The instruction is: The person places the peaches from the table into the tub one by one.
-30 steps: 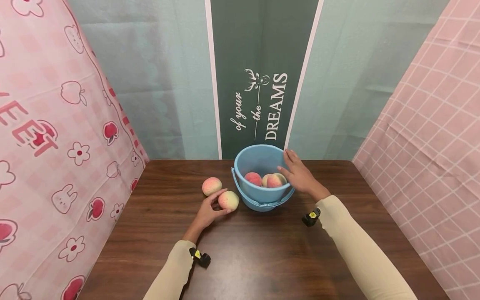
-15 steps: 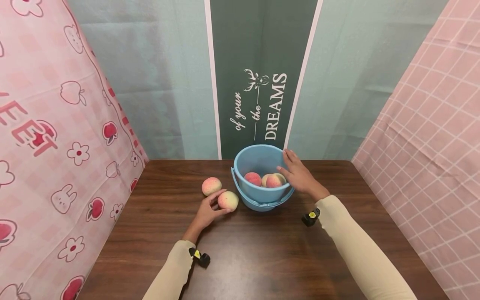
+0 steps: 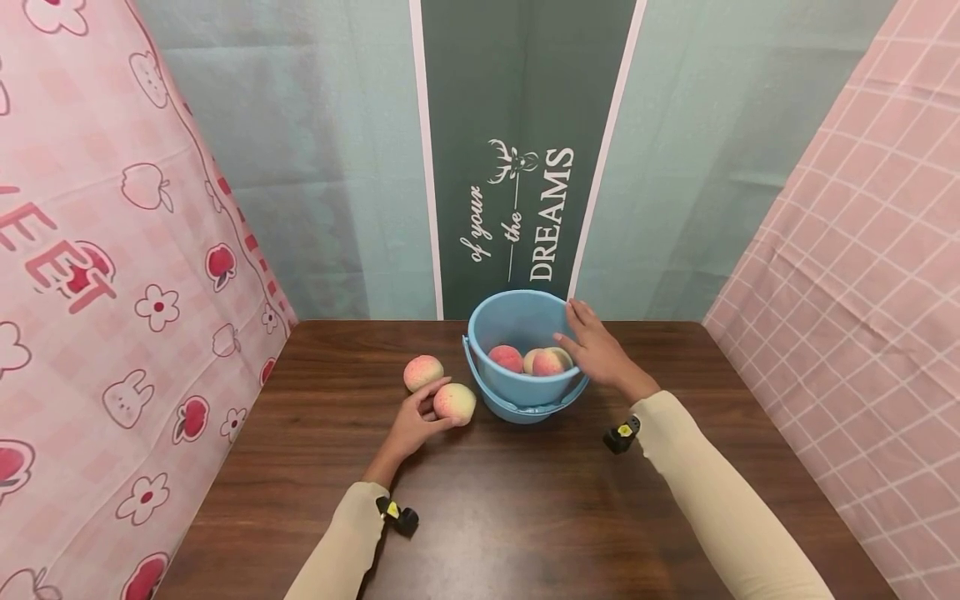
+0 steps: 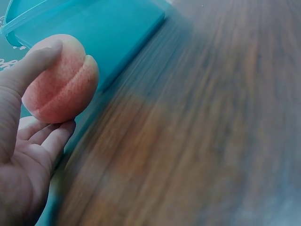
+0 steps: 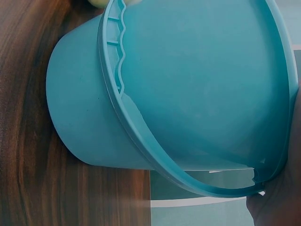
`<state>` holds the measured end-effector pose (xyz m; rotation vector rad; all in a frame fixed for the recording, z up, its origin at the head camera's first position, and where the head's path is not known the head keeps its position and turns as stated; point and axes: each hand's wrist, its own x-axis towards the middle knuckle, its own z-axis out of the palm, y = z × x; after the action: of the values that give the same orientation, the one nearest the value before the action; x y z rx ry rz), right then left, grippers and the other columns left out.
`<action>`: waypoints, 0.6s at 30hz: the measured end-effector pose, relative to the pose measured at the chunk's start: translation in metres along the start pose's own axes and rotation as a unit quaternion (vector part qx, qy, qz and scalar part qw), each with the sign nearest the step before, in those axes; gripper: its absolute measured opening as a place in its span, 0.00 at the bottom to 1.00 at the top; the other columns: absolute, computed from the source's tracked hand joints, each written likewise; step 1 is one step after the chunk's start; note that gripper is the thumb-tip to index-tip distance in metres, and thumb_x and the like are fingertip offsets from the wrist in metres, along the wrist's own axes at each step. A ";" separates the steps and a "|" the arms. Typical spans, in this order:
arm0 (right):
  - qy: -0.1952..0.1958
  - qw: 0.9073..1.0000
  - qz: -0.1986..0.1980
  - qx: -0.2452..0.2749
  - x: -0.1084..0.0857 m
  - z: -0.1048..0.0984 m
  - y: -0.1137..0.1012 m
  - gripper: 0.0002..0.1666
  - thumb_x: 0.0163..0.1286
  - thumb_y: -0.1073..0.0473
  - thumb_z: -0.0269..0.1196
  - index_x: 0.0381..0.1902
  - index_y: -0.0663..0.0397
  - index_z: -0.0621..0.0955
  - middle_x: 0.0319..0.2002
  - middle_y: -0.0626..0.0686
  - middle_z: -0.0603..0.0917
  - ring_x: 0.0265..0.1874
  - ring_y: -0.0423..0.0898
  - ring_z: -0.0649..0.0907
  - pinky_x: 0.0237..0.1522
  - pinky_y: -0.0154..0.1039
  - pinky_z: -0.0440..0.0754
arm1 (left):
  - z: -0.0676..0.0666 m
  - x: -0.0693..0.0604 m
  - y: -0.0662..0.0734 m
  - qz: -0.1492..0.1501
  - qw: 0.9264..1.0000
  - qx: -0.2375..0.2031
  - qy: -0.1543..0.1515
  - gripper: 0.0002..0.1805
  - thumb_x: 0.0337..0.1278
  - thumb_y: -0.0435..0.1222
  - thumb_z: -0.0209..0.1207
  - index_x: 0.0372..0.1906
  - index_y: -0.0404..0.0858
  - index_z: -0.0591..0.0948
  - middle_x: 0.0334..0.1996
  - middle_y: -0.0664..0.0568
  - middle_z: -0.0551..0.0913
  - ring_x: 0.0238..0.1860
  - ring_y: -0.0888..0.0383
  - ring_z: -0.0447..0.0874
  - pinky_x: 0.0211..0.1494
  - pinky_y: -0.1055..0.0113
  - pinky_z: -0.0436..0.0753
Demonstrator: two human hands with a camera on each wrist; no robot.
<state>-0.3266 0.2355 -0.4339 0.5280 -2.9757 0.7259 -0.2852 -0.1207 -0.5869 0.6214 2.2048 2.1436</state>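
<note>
My left hand holds a pink-and-cream peach between thumb and fingers, left of a light blue bucket. In the left wrist view the peach shows its groove, the thumb lying against one side and fingertips against the other. Whether it touches the table cannot be told. Another peach lies on the table just beyond that hand. At the bucket's right side my right hand grips the rim, thumb over the inner side. Several peaches lie inside the bucket, partly hidden by its front wall.
The bucket's handle hangs down its front. Brown wood-grain table lies under everything, its back edge meeting a green hanging cloth. Pink cloths hang on both sides.
The left hand and its peach have shifted very slightly left, away from the bucket. The right hand, the bucket and the other peaches look the same.
</note>
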 end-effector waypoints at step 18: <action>0.001 1.000 -0.001 -0.001 -0.001 0.000 0.000 0.46 0.80 0.40 0.47 0.81 0.60 0.47 0.82 0.58 0.41 0.80 0.58 0.41 0.76 0.64 0.47 | -0.001 0.002 0.019 -0.005 1.000 0.001 0.008 0.40 0.50 0.22 0.72 0.70 0.25 0.69 0.66 0.35 0.74 0.58 0.50 0.79 0.58 0.62 0.83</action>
<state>-0.3262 0.2360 -0.4341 0.5281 -2.9732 0.7217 -0.2824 -0.1209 -0.5682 0.5959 2.2130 2.1496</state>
